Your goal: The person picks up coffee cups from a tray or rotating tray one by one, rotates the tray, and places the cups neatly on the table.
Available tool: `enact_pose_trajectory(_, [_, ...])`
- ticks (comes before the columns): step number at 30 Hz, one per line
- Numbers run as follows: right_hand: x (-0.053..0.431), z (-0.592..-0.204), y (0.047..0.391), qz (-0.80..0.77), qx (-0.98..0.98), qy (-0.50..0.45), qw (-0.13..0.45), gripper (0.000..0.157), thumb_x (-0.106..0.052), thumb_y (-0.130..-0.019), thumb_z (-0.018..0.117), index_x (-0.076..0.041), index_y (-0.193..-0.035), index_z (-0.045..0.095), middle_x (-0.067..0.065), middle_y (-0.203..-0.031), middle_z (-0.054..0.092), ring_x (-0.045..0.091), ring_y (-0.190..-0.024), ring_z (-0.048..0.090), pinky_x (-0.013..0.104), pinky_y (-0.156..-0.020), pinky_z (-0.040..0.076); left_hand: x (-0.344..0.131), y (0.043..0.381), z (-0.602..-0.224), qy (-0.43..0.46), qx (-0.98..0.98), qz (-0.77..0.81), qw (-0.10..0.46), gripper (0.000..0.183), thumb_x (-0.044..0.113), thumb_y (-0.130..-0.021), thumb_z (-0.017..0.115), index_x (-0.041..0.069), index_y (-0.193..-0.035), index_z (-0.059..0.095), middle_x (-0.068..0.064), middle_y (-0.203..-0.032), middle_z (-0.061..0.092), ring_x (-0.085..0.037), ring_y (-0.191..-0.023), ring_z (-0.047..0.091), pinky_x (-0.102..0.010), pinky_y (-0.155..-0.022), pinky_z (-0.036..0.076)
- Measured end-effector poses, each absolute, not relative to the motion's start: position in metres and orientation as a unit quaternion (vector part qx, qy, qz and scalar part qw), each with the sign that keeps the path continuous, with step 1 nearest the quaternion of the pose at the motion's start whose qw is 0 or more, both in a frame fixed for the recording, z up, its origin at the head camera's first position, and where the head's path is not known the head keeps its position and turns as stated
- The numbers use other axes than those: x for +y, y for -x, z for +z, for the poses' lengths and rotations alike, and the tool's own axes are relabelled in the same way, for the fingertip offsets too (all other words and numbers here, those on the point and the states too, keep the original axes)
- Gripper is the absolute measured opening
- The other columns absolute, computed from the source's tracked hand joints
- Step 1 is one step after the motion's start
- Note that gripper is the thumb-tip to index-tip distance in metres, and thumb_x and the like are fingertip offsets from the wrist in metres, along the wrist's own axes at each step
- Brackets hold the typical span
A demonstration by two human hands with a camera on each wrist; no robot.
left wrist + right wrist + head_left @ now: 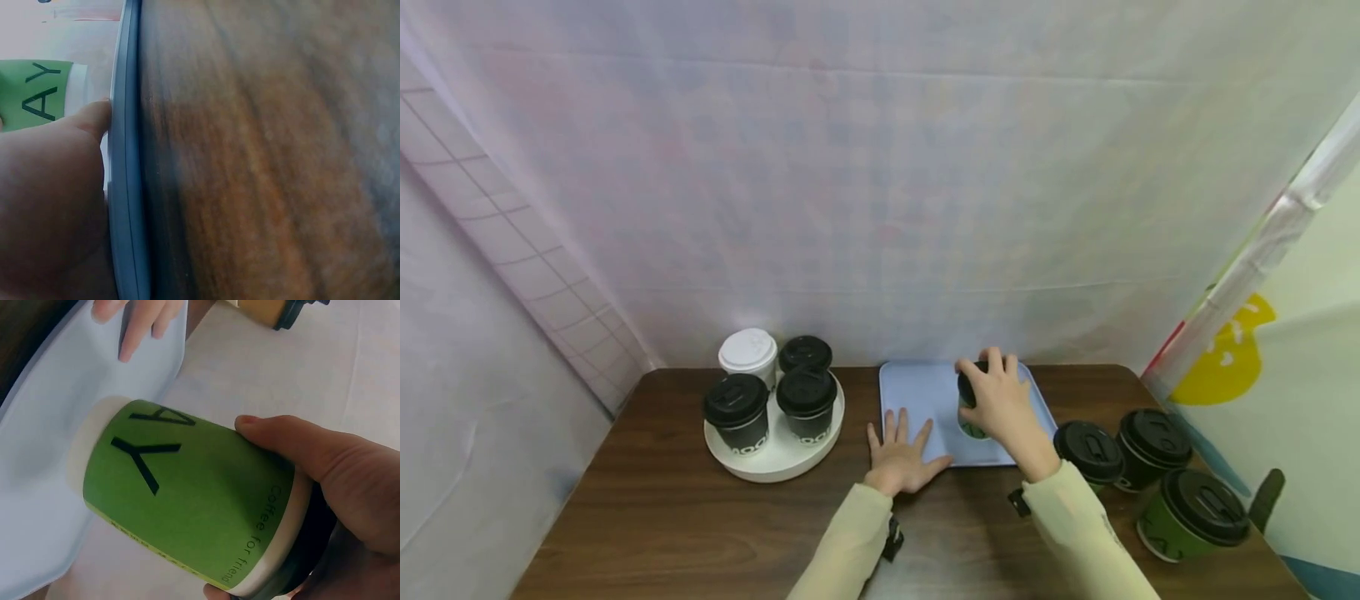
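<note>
My right hand [1003,407] grips a green paper coffee cup [200,494] with a black lid [967,390] from above, the thumb on one side and fingers on the other. The cup is over the right-hand part of a pale blue tray [916,385]; whether its base touches the tray I cannot tell. Fingers spread, my left hand [901,462] rests at the tray's front left, with the thumb along its front edge. In the left wrist view the palm [50,206] and thumb lie beside the tray rim [128,206].
A round white tray [767,475] on the left holds several cups, including a white-lidded cup [749,354]. At the right end of the wooden table [662,517] stand a green cup [1180,521], a dark cup [1152,450] and another black-lidded cup [1088,452]. A white curtain [887,192] hangs behind.
</note>
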State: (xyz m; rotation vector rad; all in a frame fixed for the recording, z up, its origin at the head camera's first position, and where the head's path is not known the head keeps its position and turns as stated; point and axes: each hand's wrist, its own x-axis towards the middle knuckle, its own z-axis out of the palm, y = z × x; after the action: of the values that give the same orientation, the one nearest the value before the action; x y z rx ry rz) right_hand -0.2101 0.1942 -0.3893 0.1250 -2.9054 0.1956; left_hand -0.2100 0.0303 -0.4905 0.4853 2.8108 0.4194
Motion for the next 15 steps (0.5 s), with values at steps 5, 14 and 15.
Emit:
enact_pose_trajectory(5, [0.198,-0.389,0.196,0.057,-0.989,-0.063,0.122,0.061,-0.028,-0.075,0.093,-0.021,-0.128,0.063,0.026,-0.135,0.050,0.053,-0.122,0.048,0.068,-0.072,0.056,0.029,0.209,-0.488,-0.169,0.966,0.145,0.135,0.079,0.074,-0.098,0.044,0.032,-0.164,0.031,-0.016,-0.175,0.014,-0.041,-0.164,0.008,-0.070,-0.127,0.008])
enact_pose_trajectory(14, [0.202,-0.386,0.160,0.043,-0.984,-0.096,0.145,0.062,-0.030,-0.071,0.096,-0.021,-0.123,0.064,0.023,-0.126,0.052,0.051,-0.114,0.052,0.065,-0.063,0.055,0.031,0.211,-0.492,-0.170,0.965,0.143,0.138,0.079,0.074,-0.098,0.042,0.033,-0.164,0.029,-0.016,-0.175,0.013,-0.040,-0.164,0.006,-0.069,-0.128,0.007])
enact_pose_trajectory(15, [0.202,-0.386,0.156,0.040,-0.984,-0.096,0.146,0.062,-0.030,-0.071,0.096,-0.021,-0.123,0.064,0.022,-0.126,0.052,0.050,-0.113,0.052,0.064,-0.061,0.055,0.031,0.212,-0.494,-0.170,0.966,0.142,0.137,0.079,0.074,-0.098,0.042,0.033,-0.164,0.029,-0.016,-0.175,0.013,-0.041,-0.164,0.006,-0.069,-0.128,0.007])
